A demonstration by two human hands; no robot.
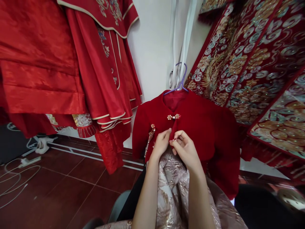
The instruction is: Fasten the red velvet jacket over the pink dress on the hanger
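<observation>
A dark red velvet jacket hangs in front of me on a purple hanger. Its collar is joined by a beaded flower clasp. Just below that clasp, my left hand is closed on the jacket's front edge. Beside it, my right hand pinches the same edge, where a small shiny piece shows at the fingertips; its exact form is partly hidden. A beaded tassel ornament lies on the jacket's left side. Pale brocade fabric with a metallic sheen spreads beneath my forearms.
Red garments with cream piping hang at left. Heavily embroidered red garments hang at right. White straps run above the hanger. On the tiled floor lie cables and a power strip, near white shoes and a metal rail.
</observation>
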